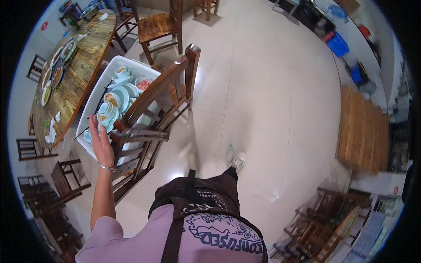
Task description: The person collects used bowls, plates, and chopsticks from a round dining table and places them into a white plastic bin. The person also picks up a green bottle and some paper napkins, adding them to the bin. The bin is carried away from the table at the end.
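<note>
My left hand (104,146), with a bracelet at the wrist, reaches over the near side of a white plastic tub (86,122). Its fingers are apart and hold nothing. They are next to stacked pale bowls (106,108); whether they touch is unclear. More dishes fill the tub, among them a plate (122,96), a bowl of pinkish bits (143,84) and dark chopsticks (102,97). A wooden chair back (154,87) partly hides the tub. My right hand is out of view.
Beyond the tub is a wooden table (88,56) with used plates (57,76) and crumpled tissues (51,131). Wooden chairs (158,28) surround it. A clear bottle-like object (229,152) lies on the tiled floor by my shoe (239,161). Slatted wood (363,130) stands at right.
</note>
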A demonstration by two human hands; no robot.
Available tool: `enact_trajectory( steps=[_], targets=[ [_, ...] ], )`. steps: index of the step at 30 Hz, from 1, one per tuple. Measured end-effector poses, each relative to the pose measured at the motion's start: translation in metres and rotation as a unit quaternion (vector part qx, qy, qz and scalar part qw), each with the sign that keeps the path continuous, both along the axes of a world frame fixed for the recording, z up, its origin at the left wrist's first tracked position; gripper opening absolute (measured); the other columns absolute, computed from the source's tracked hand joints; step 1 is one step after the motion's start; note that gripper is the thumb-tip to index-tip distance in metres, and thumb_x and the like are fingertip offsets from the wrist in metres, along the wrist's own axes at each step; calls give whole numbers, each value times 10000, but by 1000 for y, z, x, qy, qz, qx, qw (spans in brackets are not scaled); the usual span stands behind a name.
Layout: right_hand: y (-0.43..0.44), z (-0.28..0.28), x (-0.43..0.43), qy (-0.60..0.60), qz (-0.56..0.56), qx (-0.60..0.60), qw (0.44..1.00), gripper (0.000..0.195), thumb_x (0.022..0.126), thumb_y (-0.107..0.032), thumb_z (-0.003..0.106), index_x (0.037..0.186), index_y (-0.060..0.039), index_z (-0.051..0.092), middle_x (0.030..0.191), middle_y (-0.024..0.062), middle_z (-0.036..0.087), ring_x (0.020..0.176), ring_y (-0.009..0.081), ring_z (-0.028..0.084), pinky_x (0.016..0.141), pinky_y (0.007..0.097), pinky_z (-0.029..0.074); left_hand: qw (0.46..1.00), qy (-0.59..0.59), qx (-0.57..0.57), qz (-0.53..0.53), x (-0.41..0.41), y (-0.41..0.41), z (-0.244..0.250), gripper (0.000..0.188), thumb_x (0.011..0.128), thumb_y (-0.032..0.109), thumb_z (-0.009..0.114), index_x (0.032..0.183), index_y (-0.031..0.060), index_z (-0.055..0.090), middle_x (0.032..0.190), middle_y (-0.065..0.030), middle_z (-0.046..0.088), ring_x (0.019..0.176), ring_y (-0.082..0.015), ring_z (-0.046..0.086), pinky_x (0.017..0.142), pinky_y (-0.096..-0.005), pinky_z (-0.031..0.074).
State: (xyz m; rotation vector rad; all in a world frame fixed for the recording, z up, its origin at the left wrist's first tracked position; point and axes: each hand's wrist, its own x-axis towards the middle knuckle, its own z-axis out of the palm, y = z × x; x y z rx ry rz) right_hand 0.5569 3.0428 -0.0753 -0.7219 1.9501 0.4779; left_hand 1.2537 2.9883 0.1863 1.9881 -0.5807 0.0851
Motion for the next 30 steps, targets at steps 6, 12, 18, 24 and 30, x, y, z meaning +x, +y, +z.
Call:
enact_trajectory(
  steps=[6, 12, 18, 24, 30],
  targets=[
    [-311, -7, -12, -9, 93, -68, 993, 90, 737, -76, 448, 657, -40, 467, 593, 66, 485, 470, 154, 456, 392, 263, 380, 990, -90, 63, 91, 11, -151, 1, 485, 882, 241, 398, 1281, -14, 291, 1317, -160, 332, 1226, -268, 304, 1013, -318, 205],
    [-794, 47, 161, -221, -70, -364, 902, 143, 742, -60, 442, 600, -49, 463, 542, 52, 460, 421, 138, 435, 351, 246, 363, 949, -15, 149, 278, 38, -218, -42, 521, 864, 349, 424, 1235, -11, 358, 1189, -208, 452, 1089, -345, 430, 918, -367, 322],
    [-987, 133, 546, -416, 169, -369, 814, 205, 834, -81, 466, 1027, -37, 520, 685, 27, 531, 568, 87, 495, 481, 200, 404, 868, -24, 250, 428, 28, -246, -31, 484, 815, 341, 510, 1192, 45, 443, 1087, -136, 536, 974, -299, 492, 826, -373, 378],
    [-923, 67, 737, -423, 424, -68, 798, 272, 805, -90, 517, 1076, -67, 525, 765, 57, 590, 628, 118, 560, 531, 227, 450, 836, -18, 303, 457, 42, -275, -11, 467, 771, 274, 572, 1174, 65, 462, 1041, -134, 551, 911, -300, 506, 784, -381, 385],
    [-799, 69, 896, -415, 612, 103, 665, 292, 790, -114, 524, 1070, -32, 532, 791, 67, 599, 662, 123, 563, 579, 232, 452, 813, 35, 365, 452, 41, -266, 4, 352, 782, 272, 551, 1047, 41, 545, 1008, -137, 572, 905, -308, 523, 783, -378, 387]
  ],
)
